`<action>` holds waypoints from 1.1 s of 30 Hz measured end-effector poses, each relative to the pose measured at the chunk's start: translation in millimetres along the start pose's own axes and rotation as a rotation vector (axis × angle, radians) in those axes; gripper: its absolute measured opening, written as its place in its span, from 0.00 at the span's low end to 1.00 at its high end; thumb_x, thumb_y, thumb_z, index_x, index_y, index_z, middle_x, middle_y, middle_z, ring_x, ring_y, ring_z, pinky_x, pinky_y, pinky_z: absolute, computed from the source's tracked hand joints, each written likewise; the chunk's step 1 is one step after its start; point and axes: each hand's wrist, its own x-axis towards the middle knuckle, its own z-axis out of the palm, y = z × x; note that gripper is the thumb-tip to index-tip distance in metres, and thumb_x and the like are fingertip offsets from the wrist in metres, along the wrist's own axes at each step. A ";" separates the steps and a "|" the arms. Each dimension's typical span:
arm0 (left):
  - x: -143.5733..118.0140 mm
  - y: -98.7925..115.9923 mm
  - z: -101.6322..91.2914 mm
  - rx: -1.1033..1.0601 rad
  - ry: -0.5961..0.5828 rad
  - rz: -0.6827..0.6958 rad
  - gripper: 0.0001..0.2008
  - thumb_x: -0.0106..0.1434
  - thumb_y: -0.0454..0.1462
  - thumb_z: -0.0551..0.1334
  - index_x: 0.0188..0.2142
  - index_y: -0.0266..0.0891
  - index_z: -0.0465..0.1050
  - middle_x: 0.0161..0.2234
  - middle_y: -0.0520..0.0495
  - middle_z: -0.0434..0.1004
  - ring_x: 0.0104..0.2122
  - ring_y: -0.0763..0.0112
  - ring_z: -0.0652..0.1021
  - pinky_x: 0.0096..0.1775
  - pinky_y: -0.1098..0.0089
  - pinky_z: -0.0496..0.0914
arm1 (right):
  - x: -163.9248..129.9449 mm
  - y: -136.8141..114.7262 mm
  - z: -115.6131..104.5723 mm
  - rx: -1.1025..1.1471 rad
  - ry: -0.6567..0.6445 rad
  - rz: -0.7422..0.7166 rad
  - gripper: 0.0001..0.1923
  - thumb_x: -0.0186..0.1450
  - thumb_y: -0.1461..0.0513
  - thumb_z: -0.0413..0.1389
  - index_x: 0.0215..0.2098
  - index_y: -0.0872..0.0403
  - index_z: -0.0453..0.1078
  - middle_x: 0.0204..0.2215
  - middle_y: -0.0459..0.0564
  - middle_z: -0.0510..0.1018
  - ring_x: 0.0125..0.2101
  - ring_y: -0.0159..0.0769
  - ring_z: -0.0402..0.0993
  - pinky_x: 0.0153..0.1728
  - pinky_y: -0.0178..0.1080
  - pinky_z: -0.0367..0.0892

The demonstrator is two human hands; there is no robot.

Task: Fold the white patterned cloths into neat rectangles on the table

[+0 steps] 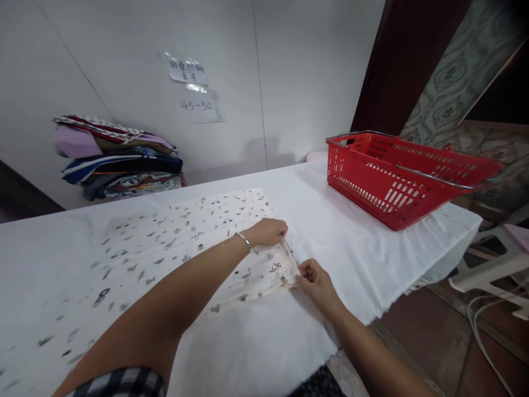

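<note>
A white cloth with small printed leaves and flowers [165, 242] lies flat across the white-covered table [351, 242]. My left hand [266, 231], with a silver bracelet at the wrist, pinches the cloth's right end at its far corner. My right hand [316, 281] pinches the near corner of the same end. The short edge between the two hands is lifted slightly off the table and bunched.
A red plastic shopping basket [397, 176] with metal handles stands at the table's right end. A stack of folded colourful fabrics [118, 160] rests against the wall at the back left. Two paper notes [194, 88] are taped to the wall. White plastic stool [491, 264] on the floor at right.
</note>
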 end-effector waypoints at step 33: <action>-36.9 13.9 50.7 -0.060 0.352 -0.486 0.17 0.67 0.42 0.50 0.51 0.37 0.66 0.59 0.39 0.61 0.59 0.61 0.61 0.58 0.59 0.56 | 3.1 4.3 -1.0 0.019 -0.047 -0.012 0.08 0.53 0.60 0.54 0.31 0.51 0.61 0.21 0.39 0.60 0.20 0.28 0.56 0.21 0.32 0.53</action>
